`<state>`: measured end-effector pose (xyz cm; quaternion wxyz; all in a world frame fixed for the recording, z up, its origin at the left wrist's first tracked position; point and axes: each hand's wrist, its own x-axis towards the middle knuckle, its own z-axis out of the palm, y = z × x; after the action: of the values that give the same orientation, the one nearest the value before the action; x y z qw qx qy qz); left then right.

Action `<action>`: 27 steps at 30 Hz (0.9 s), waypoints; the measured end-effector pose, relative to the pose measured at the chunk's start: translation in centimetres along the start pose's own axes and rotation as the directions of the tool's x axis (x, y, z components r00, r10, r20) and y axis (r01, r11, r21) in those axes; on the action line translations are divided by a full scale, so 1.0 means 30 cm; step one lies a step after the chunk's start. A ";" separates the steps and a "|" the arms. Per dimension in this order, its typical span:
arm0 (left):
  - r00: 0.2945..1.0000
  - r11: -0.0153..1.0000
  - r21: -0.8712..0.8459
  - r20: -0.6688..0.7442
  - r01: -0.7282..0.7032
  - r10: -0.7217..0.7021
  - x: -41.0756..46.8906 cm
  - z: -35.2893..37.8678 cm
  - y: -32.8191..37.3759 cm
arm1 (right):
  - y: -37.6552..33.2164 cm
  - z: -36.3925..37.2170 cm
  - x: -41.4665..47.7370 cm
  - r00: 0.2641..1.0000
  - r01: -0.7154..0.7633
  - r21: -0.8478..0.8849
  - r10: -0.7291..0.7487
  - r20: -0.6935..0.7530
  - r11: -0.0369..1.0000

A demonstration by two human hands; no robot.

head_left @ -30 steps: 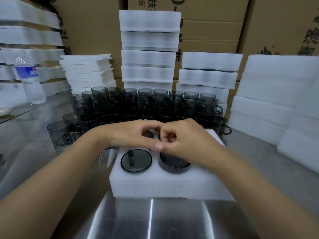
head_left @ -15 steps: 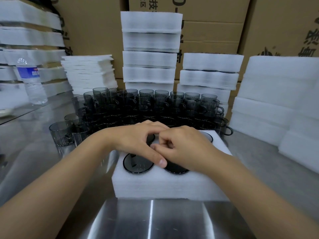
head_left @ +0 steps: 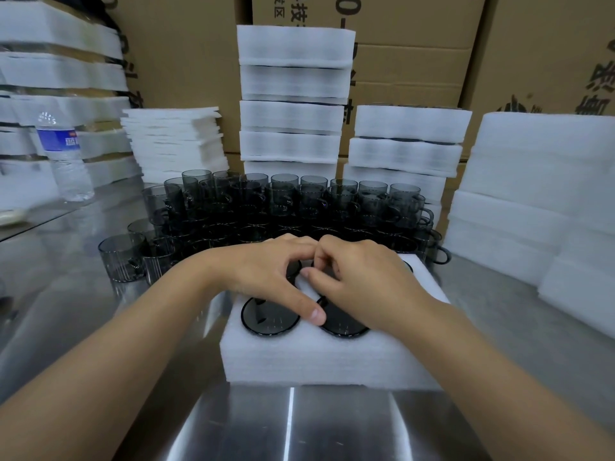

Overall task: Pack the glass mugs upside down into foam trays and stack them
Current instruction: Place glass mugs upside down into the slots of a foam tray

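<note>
1. Two hands, both yours, are over the foam tray point(head_left: 332, 361) at the near middle of the steel worktop point(head_left: 299, 427).
2. Your left hand point(head_left: 266, 271) has its fingers arched over the far-left pocket. The thumb stretches back toward you, with its tip between the two near mugs. It isn't wrapped round anything I can see.
3. Your right hand point(head_left: 362, 277) is knuckles up, with its fingers point(head_left: 319, 274) curled in tight above the tray's centre. The tips are tucked under, so I can't tell if they pinch anything.
4. Both index fingers touch at the far side of the tray.
5. The near-left mug point(head_left: 266, 319) is upside down and seated in its pocket, round base up, with the handle visible through the glass.
6. The near-right mug point(head_left: 342, 324) is also seated base up, partly covered by your right palm.
7. The far-left mug point(head_left: 294, 269) shows only as a dark arc under your left hand. The far-right pocket is mostly hidden.
8. The loose mugs point(head_left: 299, 207) are smoked glass and stand upright, packed in rows just behind the tray. A few sit off to the left.
9. Behind them, a tall stack point(head_left: 293, 94) and a shorter stack point(head_left: 406, 144) of foam trays stand against the cardboard boxes point(head_left: 416, 61).
10. More foam blocks point(head_left: 532, 181) are piled on the right.
11. A pile of thin foam sheets point(head_left: 173, 141) sits at rear left, with a water bottle point(head_left: 63, 158) further left.
</note>
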<state>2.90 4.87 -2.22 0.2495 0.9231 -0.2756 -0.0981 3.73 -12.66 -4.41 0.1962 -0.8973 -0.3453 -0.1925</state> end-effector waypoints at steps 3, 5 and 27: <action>1.000 1.000 0.008 -0.003 0.026 -0.026 0.000 0.000 0.003 | 0.016 -0.010 0.014 0.991 -0.123 0.061 0.126 -0.053 0.991; 0.999 0.999 0.032 -0.005 0.038 -0.037 -0.002 0.000 0.003 | 0.057 -0.044 0.034 0.951 -0.264 0.218 0.291 -0.103 0.939; 0.999 0.999 0.007 0.004 0.052 -0.052 -0.003 0.000 -0.005 | 0.311 -0.067 0.031 0.807 -0.589 0.067 0.581 0.107 0.805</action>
<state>2.89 5.03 -2.30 0.2430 0.9306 -0.2525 -0.1054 10.43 -19.52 -4.29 0.2749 -0.9565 -0.0685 -0.0693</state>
